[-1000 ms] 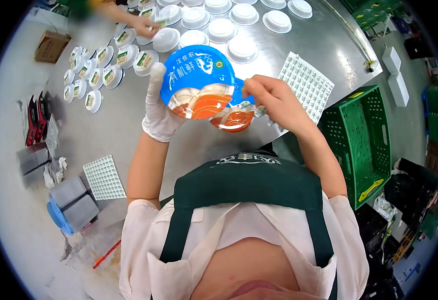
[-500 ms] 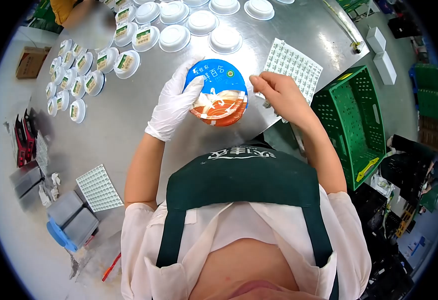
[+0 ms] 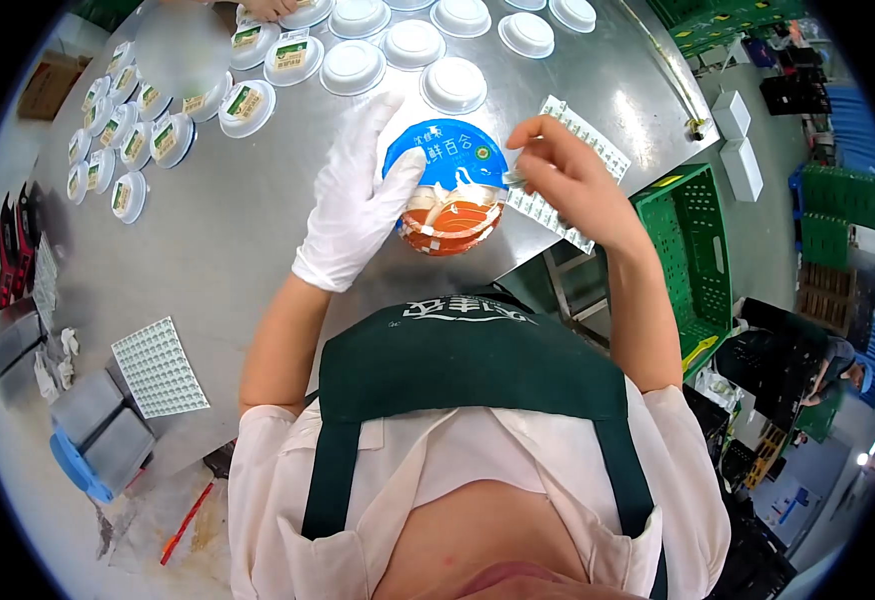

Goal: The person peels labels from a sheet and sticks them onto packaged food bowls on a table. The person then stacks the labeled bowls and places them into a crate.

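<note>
My left hand (image 3: 350, 210), in a white glove, holds a round food tub (image 3: 450, 205) by its left side, the thumb over its top. The tub's printed film is blue above and orange and white below, and faces up at me. My bare right hand (image 3: 576, 188) is at the tub's right edge, thumb and index finger pinched on a small pale sticker (image 3: 514, 178), mostly hidden by the fingertips. Partly behind that hand lies a sheet of small green-printed stickers (image 3: 601, 150) on the metal table (image 3: 258, 200).
Several upturned white tubs (image 3: 453, 85) stand at the back, and labelled ones (image 3: 248, 108) at the left. Another person's hand (image 3: 270, 8) is at the top. A green crate (image 3: 693, 260) stands right of the table. A second sticker sheet (image 3: 161, 368) lies at the left.
My view has shifted slightly. My right hand has come closer to the tub's right edge, its fingers less curled. Another person's hand now shows among the tubs at the top.
</note>
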Demonstrator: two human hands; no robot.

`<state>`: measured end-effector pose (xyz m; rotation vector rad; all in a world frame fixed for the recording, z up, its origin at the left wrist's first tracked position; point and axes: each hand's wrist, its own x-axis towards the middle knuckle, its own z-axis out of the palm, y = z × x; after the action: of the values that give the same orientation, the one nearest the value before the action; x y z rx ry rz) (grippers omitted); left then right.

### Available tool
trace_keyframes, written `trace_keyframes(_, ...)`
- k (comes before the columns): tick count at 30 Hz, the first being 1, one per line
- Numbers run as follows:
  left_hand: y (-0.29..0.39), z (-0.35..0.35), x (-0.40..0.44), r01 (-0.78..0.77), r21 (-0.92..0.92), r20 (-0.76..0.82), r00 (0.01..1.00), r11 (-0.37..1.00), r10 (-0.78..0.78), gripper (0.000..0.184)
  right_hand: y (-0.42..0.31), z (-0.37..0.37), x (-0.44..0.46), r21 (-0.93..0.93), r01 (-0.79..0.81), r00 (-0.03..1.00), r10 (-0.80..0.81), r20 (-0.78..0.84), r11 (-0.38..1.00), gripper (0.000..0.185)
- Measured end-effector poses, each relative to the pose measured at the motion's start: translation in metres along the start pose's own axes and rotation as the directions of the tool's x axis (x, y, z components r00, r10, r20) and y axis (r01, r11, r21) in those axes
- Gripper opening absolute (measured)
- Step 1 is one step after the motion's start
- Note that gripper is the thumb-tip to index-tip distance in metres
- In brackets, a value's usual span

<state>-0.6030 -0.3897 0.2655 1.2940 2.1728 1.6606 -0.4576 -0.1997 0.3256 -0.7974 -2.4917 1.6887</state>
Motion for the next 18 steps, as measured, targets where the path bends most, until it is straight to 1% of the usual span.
trace_keyframes(1,0.004,-0.003,-0.001,0.001,-0.001,-0.002,1.000,1.000,-0.001,0.047,-0.003,0.004,0.000,-0.045,0.021,0.997,-0.017,0.076,0.999,0.017)
trace_keyframes(2,0.009,-0.008,-0.002,-0.092,0.116,-0.020,0.995,0.989,0.095,0.044,-0.001,0.007,0.003,-0.047,0.021,0.997,-0.017,0.077,0.999,0.017)
trace_keyframes(3,0.013,-0.011,-0.004,-0.180,0.233,-0.025,0.981,0.956,0.191,0.042,0.006,0.011,0.006,-0.137,0.159,0.985,-0.148,0.090,0.978,0.017)
trace_keyframes(4,0.016,-0.012,-0.007,-0.177,0.231,-0.026,0.982,0.957,0.187,0.042,0.010,0.014,0.009,-0.223,0.292,0.955,-0.273,0.115,0.930,0.019)
trace_keyframes(5,0.019,-0.012,-0.010,-0.291,0.302,0.060,0.956,0.908,0.286,0.041,0.009,0.015,0.011,-0.299,0.315,0.948,-0.288,0.132,0.900,0.019)
trace_keyframes(6,0.022,-0.011,-0.014,-0.404,0.360,0.152,0.915,0.841,0.374,0.040,0.008,0.016,0.011,-0.300,0.314,0.949,-0.286,0.136,0.901,0.019)
trace_keyframes(7,0.026,-0.005,-0.020,-0.401,0.361,0.159,0.916,0.842,0.368,0.035,0.007,0.017,0.012,-0.395,0.357,0.934,-0.322,0.156,0.846,0.019)
trace_keyframes(8,0.026,0.001,-0.023,-0.398,0.362,0.157,0.917,0.843,0.366,0.035,0.005,0.018,0.013,-0.485,0.397,0.917,-0.355,0.179,0.780,0.018)
trace_keyframes(9,0.025,0.007,-0.026,-0.420,0.334,0.177,0.907,0.844,0.382,0.033,0.001,0.019,0.013,-0.485,0.398,0.917,-0.356,0.182,0.779,0.018)
trace_keyframes(10,0.025,0.012,-0.028,-0.441,0.305,0.196,0.896,0.844,0.398,0.032,-0.004,0.020,0.011,-0.541,0.383,0.924,-0.315,0.218,0.749,0.021)
trace_keyframes(11,0.026,0.016,-0.027,-0.441,0.324,0.233,0.895,0.837,0.381,0.029,-0.008,0.023,0.010,-0.594,0.368,0.930,-0.271,0.250,0.715,0.026)
trace_keyframes(12,0.027,0.018,-0.027,-0.440,0.324,0.232,0.895,0.838,0.380,0.029,-0.008,0.025,0.009,-0.595,0.368,0.930,-0.270,0.252,0.715,0.026)
trace_keyframes(14,0.027,0.021,-0.027,-0.448,0.401,0.309,0.887,0.799,0.342,0.039,-0.005,0.031,0.008,-0.710,0.445,0.892,-0.341,0.297,0.546,0.026)
trace_keyframes(15,0.020,0.020,-0.027,-0.508,0.448,0.372,0.854,0.736,0.363,0.041,-0.003,0.033,0.007,-0.751,0.458,0.878,-0.372,0.300,0.476,0.027)
trace_keyframes(16,0.018,0.019,-0.027,-0.507,0.446,0.374,0.854,0.738,0.361,0.041,-0.004,0.034,0.006,-0.750,0.456,0.880,-0.369,0.300,0.478,0.027)
trace_keyframes(18,0.017,0.019,-0.028,-0.521,0.477,0.381,0.849,0.708,0.367,0.041,-0.007,0.035,0.001,-0.904,0.270,0.930,-0.334,0.156,0.331,0.027)
